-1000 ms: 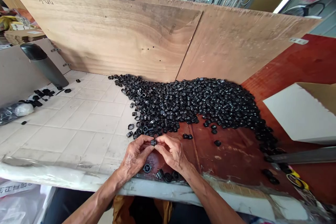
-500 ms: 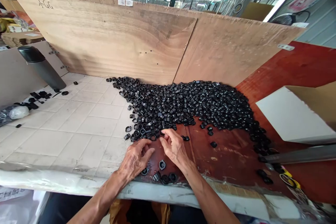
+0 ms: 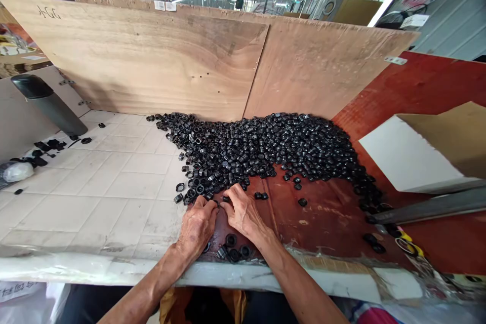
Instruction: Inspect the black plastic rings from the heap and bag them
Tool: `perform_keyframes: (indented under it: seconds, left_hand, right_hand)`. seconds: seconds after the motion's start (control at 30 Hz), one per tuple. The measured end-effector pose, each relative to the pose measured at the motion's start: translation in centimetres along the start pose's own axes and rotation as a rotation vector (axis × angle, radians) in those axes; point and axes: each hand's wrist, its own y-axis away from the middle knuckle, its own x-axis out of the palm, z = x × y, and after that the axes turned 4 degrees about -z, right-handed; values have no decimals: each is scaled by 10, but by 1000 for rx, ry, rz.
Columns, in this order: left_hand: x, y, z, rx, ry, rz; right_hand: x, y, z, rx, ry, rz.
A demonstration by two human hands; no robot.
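Observation:
A wide heap of small black plastic caps and rings lies along the foot of the wooden board. At its near left edge my left hand is closed, thumb and forefinger pinching what looks like a black ring. Just right of it, my right hand pinches a small black cap, its exact shape partly hidden by the fingers. The fingertips of both hands are close together. Between my wrists, near the table edge, several loose black caps lie on the red-brown surface.
A plywood board stands behind the heap. At left are a grey bottle and scattered black pieces. On the right sit an open white carton, a grey metal bar and yellow-handled scissors. Plastic film wraps the front edge.
My left hand has moved up to the edge of the heap and closed its fingers. The right hand stays beside it, with a black cap now showing. The view has shifted slightly.

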Motion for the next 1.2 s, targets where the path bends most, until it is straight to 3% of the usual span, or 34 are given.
perform_keyframes:
  seconds: [0.2,0.43,0.57,0.87,1.2]
  left_hand:
    - [-7,4,3,48,210,-38]
    - [-18,0,-2,-9,330,-5]
    - [-22,0,-6,-141,470,-2]
    - [-18,1,-7,-275,805,-84]
    - [-19,-1,2,-5,730,-152]
  right_hand:
    - [-12,-3,10,153,-303,-86]
    - [-19,-12,23,301,-676,19]
    - [-18,-11,25,274,-676,25]
    - [-19,-7,22,271,-623,-19]
    - [-18,-5,23,185,-520,-21]
